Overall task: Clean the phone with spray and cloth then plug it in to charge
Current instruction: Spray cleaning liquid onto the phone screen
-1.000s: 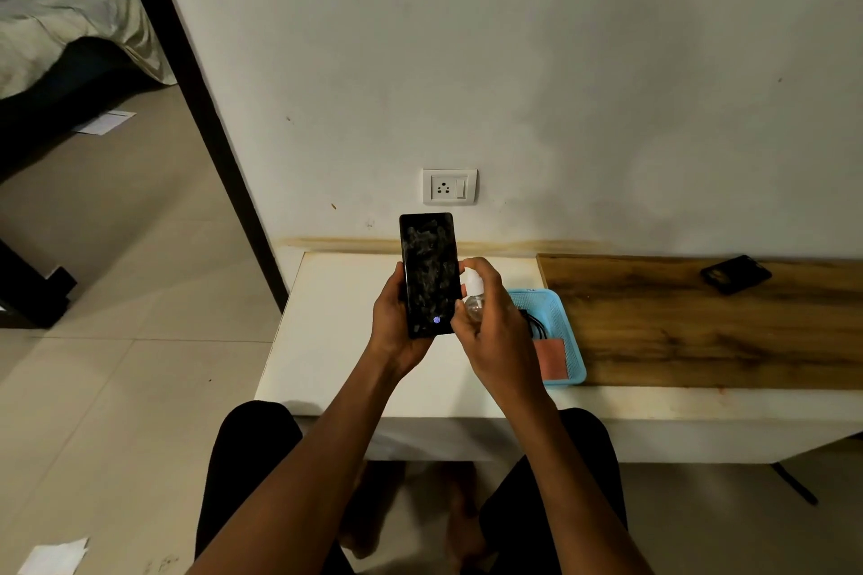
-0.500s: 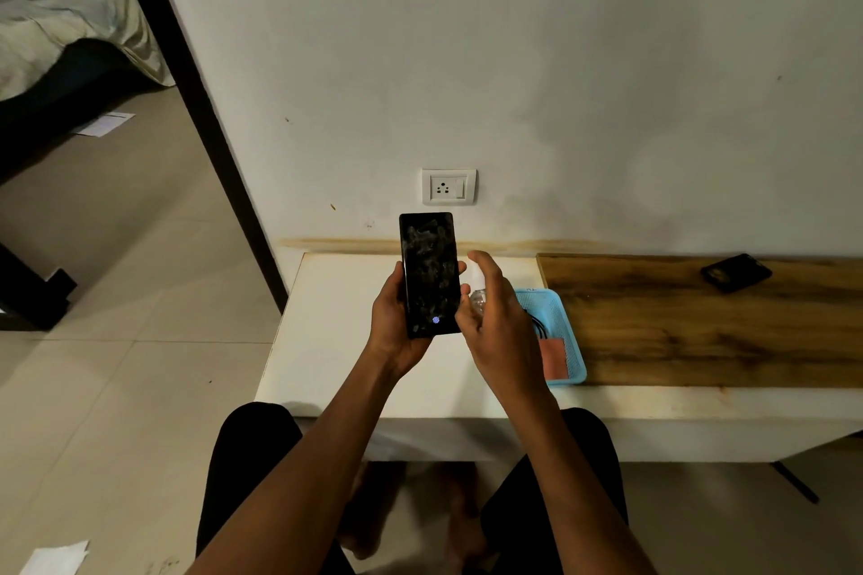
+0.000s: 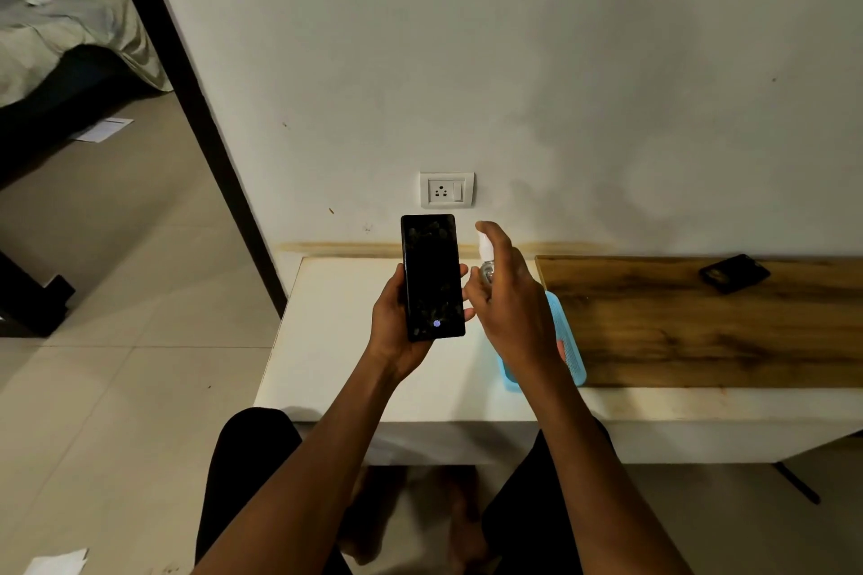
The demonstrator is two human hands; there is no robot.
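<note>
Two hands are busy: my left hand (image 3: 397, 322) grips the smudged black slab phone (image 3: 433, 276) upright over the white counter (image 3: 327, 341), my right hand (image 3: 513, 313) wraps the small clear spray bottle (image 3: 485, 259), which if aimed off would wet the wall socket (image 3: 447, 190) behind.

Phone (image 3: 433, 276) left of spray bottle (image 3: 485, 258), above table (image 3: 327, 341); basket (image 3: 567, 341) right, contents unclear.

White table (image 3: 336, 341): blue basket (image 3: 572, 341), wood board (image 3: 700, 322).
</note>
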